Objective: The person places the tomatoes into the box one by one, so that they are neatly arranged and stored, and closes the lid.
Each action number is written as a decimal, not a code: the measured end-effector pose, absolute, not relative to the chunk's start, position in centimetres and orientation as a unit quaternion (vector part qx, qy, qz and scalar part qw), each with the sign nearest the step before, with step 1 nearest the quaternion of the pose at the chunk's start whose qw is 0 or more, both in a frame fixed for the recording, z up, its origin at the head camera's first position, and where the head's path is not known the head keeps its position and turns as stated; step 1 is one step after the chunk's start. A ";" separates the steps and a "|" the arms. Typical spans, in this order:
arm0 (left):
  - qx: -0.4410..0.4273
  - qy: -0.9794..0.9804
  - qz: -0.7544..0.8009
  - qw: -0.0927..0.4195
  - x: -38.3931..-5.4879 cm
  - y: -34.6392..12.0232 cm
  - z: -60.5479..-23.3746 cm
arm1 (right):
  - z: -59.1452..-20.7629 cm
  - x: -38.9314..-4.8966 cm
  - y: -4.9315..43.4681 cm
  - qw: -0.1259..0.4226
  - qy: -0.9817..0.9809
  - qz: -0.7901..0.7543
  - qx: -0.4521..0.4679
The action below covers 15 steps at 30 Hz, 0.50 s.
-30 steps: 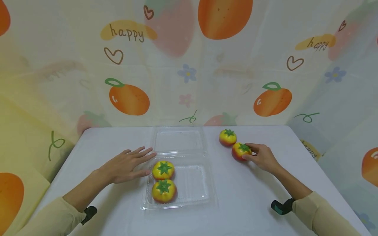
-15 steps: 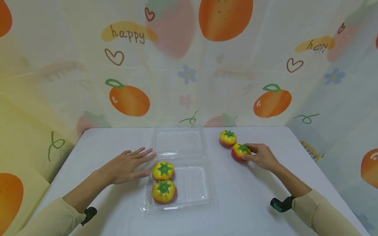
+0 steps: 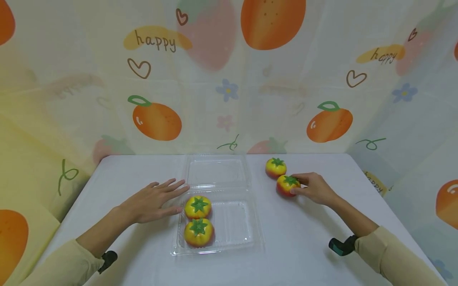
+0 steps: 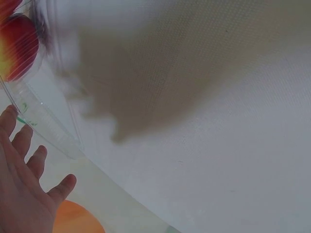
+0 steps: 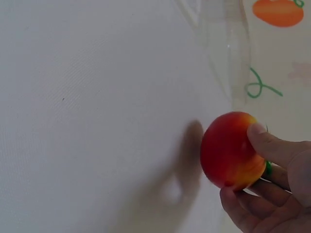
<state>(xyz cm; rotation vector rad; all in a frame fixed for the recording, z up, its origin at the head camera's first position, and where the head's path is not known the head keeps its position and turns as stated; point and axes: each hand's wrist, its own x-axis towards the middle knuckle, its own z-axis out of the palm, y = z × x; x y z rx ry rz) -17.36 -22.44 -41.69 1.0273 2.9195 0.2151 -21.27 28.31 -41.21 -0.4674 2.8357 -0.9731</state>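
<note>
In the head view my right hand pinches a yellow-and-red toy tomato with a green star-shaped top, right of the container. Thumb and fingers curl round this tomato in the right wrist view, and its shadow falls on the cloth beside it. A similar tomato sits just behind. The clear plastic clamshell container lies open in the middle, with two more tomatoes in its left side, one behind the other. My left hand is spread with straight fingers at the container's left edge, holding nothing.
The container's clear lid lies folded back toward the rear edge of the white-covered table. Behind the table hangs a fruit-print curtain. Dark wrist devices show at both sleeves.
My right hand has shifted slightly left with the gripped tomato, which is now a little nearer the container. The left hand and the tomatoes in the container keep their places.
</note>
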 end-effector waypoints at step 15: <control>0.328 0.941 0.074 0.029 -17.4 -22.5 -41.6 | -37.4 -20.7 24.2 0.056 0.906 -0.324 -0.265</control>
